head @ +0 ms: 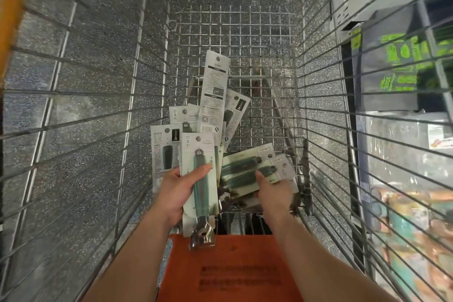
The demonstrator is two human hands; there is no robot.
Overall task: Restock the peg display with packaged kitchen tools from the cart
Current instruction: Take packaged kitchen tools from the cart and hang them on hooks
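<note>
Down in the cart (318, 110): left hand (180, 193) wrapped round one carded tool pack (199, 154), right hand (273, 195) gripping more packs (245, 167). Probably light, stiff card, slippery blister; best grabbed mid-card.

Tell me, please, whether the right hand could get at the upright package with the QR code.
Probably yes: the QR-code package leans uncovered on top, nothing across it, but the right hand grips flat-lying packages and would have to release them first.
</note>
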